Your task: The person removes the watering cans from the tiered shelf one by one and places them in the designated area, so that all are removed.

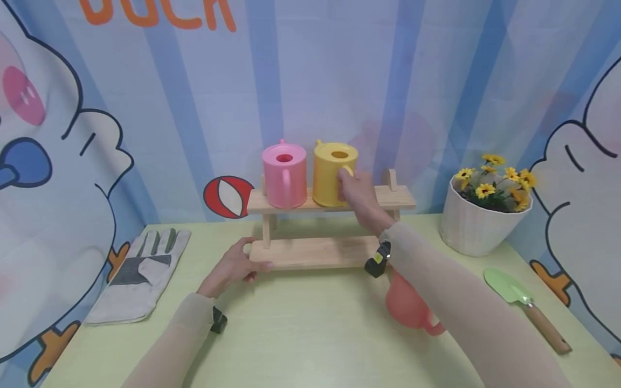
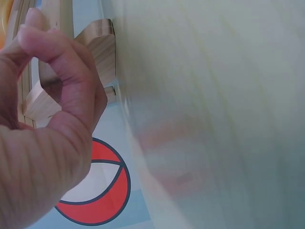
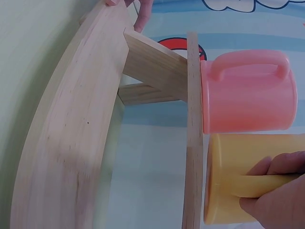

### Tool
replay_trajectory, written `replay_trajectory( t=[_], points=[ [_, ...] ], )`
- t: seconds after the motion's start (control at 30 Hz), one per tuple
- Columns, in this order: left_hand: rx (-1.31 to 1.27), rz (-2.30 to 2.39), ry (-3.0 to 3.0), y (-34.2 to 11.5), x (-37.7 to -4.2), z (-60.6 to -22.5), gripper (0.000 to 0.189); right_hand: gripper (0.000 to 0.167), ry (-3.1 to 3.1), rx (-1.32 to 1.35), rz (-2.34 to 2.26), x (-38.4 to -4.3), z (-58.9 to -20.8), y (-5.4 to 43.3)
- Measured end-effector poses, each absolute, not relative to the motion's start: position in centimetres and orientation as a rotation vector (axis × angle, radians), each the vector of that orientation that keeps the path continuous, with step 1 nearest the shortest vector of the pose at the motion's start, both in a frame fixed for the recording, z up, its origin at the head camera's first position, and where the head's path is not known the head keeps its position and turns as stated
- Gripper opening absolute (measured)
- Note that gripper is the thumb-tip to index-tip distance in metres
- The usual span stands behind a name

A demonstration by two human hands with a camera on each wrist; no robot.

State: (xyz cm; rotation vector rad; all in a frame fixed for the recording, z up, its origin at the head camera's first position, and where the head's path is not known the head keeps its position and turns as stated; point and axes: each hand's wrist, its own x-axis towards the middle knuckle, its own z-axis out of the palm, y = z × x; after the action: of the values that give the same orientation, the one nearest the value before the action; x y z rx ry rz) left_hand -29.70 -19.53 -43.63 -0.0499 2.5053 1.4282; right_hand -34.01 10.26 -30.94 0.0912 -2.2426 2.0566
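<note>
A two-tier wooden shelf (image 1: 315,253) stands against the backdrop. My left hand (image 1: 234,264) grips the left end of its lower board; in the left wrist view the fingers (image 2: 78,90) bend around the wood. On the upper board stand a pink watering can (image 1: 271,180) and, to its right, a yellow watering can (image 1: 324,180), both upright. My right hand (image 1: 358,194) holds the yellow can by its handle (image 3: 259,186). In the right wrist view, the yellow can's base is at the upper board (image 3: 194,143). The cans' spouts are mostly hidden behind them.
A red rounded vessel with a handle (image 1: 405,304) sits on the table, partly hidden by my right forearm. A white pot of yellow flowers (image 1: 473,231) and a green trowel (image 1: 506,285) are at right. Work gloves (image 1: 123,302) lie at left.
</note>
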Motion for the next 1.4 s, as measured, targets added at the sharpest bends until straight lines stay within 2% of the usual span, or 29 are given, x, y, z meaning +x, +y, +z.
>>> replay_trajectory(
  t=[0.5, 0.83, 1.03, 1.4],
  points=[
    [-0.042, 1.442, 2.495, -19.5, -29.5, -43.5, 0.099, 0.035, -2.182, 0.112, 2.038, -32.1, -30.7, 11.5],
    [-0.04, 1.421, 2.502, -19.5, -29.6, -43.5, 0.1, 0.032, -2.144, 0.103, 2.023, -29.7, -31.0, 12.5],
    [-0.04, 1.416, 2.505, -19.4, -29.6, -43.6, 0.098, 0.037, -2.13, 0.133, 2.043, -28.1, -31.1, 13.0],
    [-0.042, 1.421, 2.512, -19.3, -29.6, -43.5, 0.096, 0.035, -2.182, 0.052, 2.078, -25.2, -31.9, 13.7]
  ],
)
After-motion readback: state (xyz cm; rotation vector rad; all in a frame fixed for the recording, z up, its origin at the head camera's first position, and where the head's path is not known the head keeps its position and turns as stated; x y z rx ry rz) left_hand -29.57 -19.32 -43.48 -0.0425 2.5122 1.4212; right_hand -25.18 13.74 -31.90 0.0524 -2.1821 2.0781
